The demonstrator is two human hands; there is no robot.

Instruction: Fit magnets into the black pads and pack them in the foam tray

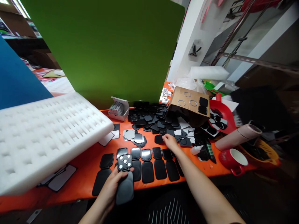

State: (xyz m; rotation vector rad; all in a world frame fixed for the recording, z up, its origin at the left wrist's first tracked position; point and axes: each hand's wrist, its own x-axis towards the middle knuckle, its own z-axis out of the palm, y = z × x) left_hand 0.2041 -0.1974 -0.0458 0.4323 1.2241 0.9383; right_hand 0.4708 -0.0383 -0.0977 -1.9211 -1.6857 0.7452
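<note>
My left hand [113, 183] grips a black two-part hinged pad [125, 186] near the table's front edge. Its smaller square top carries several white round dots. Further forward, my right hand [169, 141] has its fingers closed at the edge of a black square plate [159, 139], which lies at the front of a heap of black plates [153, 119]. Between my arms, similar black hinged pads [147, 171] lie opened out in a row. Beyond them is a small pile of silver-grey plates [139, 139].
White foam block [53, 130] with slots covers the left side. A small open box [118, 109] of metal discs stands at the back. To the right are a cardboard box [187, 101], a dropper bottle [196, 150], a red mug [231, 160] and a pink tumbler [235, 137]. A green partition [109, 49] rises behind.
</note>
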